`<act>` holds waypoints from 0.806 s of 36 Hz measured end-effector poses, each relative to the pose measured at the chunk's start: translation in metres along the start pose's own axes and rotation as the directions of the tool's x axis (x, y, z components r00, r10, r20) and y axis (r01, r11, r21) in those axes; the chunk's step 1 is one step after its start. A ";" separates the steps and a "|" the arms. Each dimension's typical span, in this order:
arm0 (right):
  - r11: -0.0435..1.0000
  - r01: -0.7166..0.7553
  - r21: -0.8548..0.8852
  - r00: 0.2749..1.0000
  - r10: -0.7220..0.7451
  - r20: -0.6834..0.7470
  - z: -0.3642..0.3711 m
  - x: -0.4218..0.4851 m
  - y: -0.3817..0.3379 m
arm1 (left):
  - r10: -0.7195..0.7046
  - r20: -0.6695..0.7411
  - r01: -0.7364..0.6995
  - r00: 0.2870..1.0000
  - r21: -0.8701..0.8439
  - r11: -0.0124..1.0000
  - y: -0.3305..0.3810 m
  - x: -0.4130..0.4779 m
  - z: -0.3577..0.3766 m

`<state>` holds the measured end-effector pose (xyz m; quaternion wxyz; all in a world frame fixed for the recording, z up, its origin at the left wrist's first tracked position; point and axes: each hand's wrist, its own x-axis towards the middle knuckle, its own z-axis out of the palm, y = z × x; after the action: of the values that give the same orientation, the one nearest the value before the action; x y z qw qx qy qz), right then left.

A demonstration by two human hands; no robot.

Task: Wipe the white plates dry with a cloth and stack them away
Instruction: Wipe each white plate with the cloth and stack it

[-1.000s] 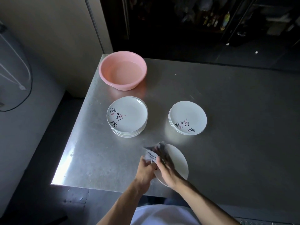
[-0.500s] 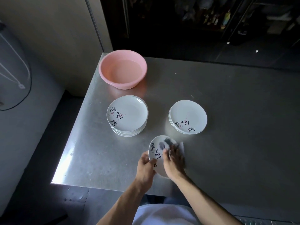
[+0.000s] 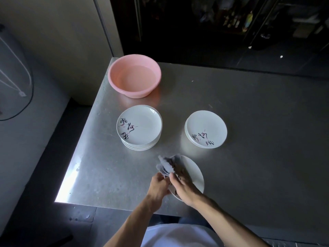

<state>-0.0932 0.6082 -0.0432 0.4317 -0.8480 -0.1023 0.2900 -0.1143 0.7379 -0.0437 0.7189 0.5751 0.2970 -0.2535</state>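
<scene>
A white plate is held just above the near part of the metal table. My left hand grips its left rim. My right hand presses a crumpled grey cloth against the plate's upper left face, fingers curled round the cloth. A taller stack of white plates with black lettering stands at centre left. A lower stack of white plates stands to its right.
A pink basin holding water sits at the table's far left corner. The table's left edge drops to a dark floor, and its near edge lies just below my hands. Dark shelving runs behind the table.
The cloth has swept from the plate's right side back to its upper left, and the plate has turned so its lettering is now hidden behind cloth and hands.
</scene>
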 end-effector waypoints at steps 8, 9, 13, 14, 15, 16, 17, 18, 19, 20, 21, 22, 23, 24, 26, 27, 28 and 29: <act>0.904 -0.409 -0.128 0.897 0.371 -0.241 -0.010 0.018 0.001 | 0.015 -0.102 -0.028 0.995 -0.127 0.992 0.005 -0.003 0.010; 0.932 -0.351 -0.094 0.918 0.322 -0.231 -0.009 0.018 0.000 | 0.014 -0.119 -0.029 0.993 -0.123 0.992 0.007 -0.002 0.011; 0.999 0.006 0.050 0.994 0.000 -0.106 0.000 0.009 -0.003 | 0.019 -0.090 -0.027 0.996 -0.097 0.995 0.011 -0.005 0.013; 0.998 0.011 0.056 0.999 -0.008 -0.050 0.001 0.007 -0.002 | 0.020 -0.087 -0.030 0.996 -0.110 0.993 0.009 -0.008 0.013; 0.999 -0.017 0.030 1.000 0.017 -0.001 0.000 0.006 0.000 | 0.017 -0.094 -0.030 0.995 -0.131 0.991 0.007 -0.009 0.011; 0.997 -0.068 -0.021 0.998 0.069 0.013 -0.002 0.008 0.004 | 0.015 -0.096 -0.029 0.995 -0.148 0.989 0.005 -0.009 0.009; 0.984 -0.152 -0.098 0.988 0.151 -0.014 -0.004 0.011 0.010 | 0.025 -0.087 -0.038 0.996 -0.159 0.987 0.004 -0.008 0.008; 0.947 -0.269 -0.175 0.962 0.258 -0.085 -0.007 0.015 0.014 | 0.040 -0.071 -0.050 0.997 -0.151 0.987 0.005 -0.008 0.006; 0.898 -0.388 -0.210 0.919 0.360 -0.158 -0.010 0.017 0.014 | 0.059 -0.045 -0.064 0.997 -0.136 0.989 0.006 -0.007 0.005; 0.858 -0.471 -0.207 0.878 0.431 -0.209 -0.012 0.019 0.012 | 0.068 -0.021 -0.070 0.997 -0.116 0.991 0.007 -0.007 0.005; 0.844 -0.501 -0.191 0.859 0.461 -0.222 -0.011 0.019 0.010 | 0.070 0.003 -0.070 0.998 -0.096 0.993 0.008 -0.007 0.005; 0.863 -0.473 -0.177 0.876 0.439 -0.198 -0.008 0.018 0.007 | 0.076 0.024 -0.074 0.997 -0.075 0.994 0.008 -0.008 0.005; 0.907 -0.392 -0.155 0.917 0.371 -0.149 -0.004 0.016 0.005 | 0.078 0.034 -0.076 0.996 -0.054 0.996 0.008 -0.008 0.006; 0.955 -0.273 -0.118 0.960 0.262 -0.099 0.000 0.013 0.002 | 0.082 0.036 -0.080 0.996 -0.037 0.996 0.008 -0.008 0.006; 0.998 -0.065 -0.005 0.997 0.065 -0.049 0.005 0.007 -0.001 | 0.093 0.012 -0.092 0.996 -0.027 0.995 0.006 -0.007 0.007; 0.999 -0.030 0.039 0.999 0.032 -0.040 0.004 0.005 -0.002 | 0.102 -0.010 -0.102 0.995 -0.039 0.994 0.005 -0.006 0.006; 0.998 -0.028 0.047 0.999 0.030 -0.040 0.003 0.007 -0.002 | 0.105 -0.035 -0.108 0.994 -0.066 0.992 0.005 -0.006 0.006; 0.998 -0.059 0.021 0.997 0.060 -0.057 0.002 0.010 0.000 | 0.115 -0.056 -0.120 0.992 -0.095 0.988 0.005 -0.006 0.007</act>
<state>-0.0866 0.6134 -0.0481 0.4339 -0.8544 -0.0616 0.2791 -0.1139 0.7318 -0.0345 0.7523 0.5616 0.2927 -0.1814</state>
